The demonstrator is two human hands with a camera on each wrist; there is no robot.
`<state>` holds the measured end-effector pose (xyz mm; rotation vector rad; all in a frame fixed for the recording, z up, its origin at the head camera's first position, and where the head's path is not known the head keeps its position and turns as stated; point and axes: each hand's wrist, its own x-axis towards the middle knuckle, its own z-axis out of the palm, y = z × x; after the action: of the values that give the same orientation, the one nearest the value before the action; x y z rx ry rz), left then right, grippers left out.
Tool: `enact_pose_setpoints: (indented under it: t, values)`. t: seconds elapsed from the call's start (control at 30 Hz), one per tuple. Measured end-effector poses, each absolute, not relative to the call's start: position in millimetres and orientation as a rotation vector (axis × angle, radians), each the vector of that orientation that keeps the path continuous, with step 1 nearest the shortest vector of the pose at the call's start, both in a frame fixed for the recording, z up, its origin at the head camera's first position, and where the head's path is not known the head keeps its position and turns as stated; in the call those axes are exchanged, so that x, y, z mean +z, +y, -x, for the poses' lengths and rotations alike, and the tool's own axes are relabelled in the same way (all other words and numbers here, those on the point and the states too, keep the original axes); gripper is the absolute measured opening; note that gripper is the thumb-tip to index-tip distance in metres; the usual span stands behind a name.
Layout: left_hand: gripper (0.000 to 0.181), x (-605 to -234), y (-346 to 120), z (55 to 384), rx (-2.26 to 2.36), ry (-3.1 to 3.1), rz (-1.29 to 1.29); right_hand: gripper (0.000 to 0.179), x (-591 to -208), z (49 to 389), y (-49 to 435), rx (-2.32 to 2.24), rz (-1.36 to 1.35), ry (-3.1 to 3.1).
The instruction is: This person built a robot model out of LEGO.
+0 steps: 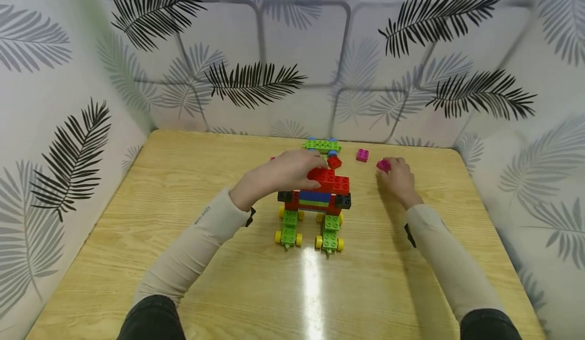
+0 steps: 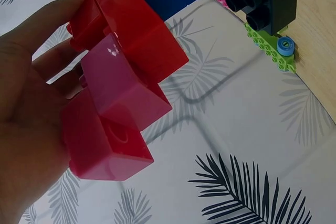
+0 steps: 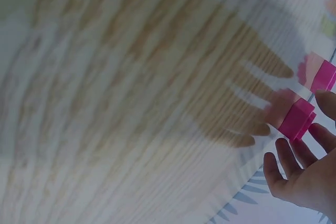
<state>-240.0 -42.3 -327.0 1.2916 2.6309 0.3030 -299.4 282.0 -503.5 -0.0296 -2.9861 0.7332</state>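
Observation:
A toy brick build stands on the table on yellow wheels, with green wheeled bases [image 1: 289, 228], a blue brick [image 1: 314, 196] and black bricks [image 1: 343, 201] at its sides. My left hand [image 1: 292, 170] reaches over its top, thumb and fingers round a red brick [image 1: 322, 176]. In the left wrist view, two pinkish-red bricks [image 2: 126, 82] jut out beside the palm, below a larger red brick [image 2: 142, 30]. Farther right, my right hand [image 1: 399, 180] pinches a small pink brick [image 1: 384, 165] low over the table; the right wrist view shows this pink brick [image 3: 296, 118] at the fingertips.
Behind the build lies a green wheeled base [image 1: 322, 146] with blue wheels. A red brick [image 1: 334, 162] sits in front of it, and another pink brick [image 1: 362, 155] lies between it and my right hand. Leaf-patterned walls [image 1: 301, 35] border the wooden table [image 1: 192, 279] at back and sides.

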Motion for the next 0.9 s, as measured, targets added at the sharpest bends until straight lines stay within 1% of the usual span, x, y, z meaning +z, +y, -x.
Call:
enact_pose_setpoints:
  t: [0.37, 0.57, 0.7, 0.9]
  values:
    - [0.04, -326.6, -42.1, 238.6, 0.299, 2.639, -1.277, 0.025, -509.4, 295.0, 283.5, 0.824, -0.035, -2.961]
    - [0.042, -325.5, -42.3, 237.9, 0.282, 2.661, -1.263, 0.029, -507.2, 284.1, 279.0, 0.94, -0.082, -2.885]
    - [0.041, -326.0, -43.2, 238.3, 0.307, 2.653, -1.26, 0.031, -493.0, 270.7, 266.6, 1.065, -0.225, -2.718]
    - [0.041, -326.5, -44.3, 238.3, 0.336, 2.652, -1.223, 0.031, -449.7, 235.9, 239.2, 1.178, -0.445, -2.534]
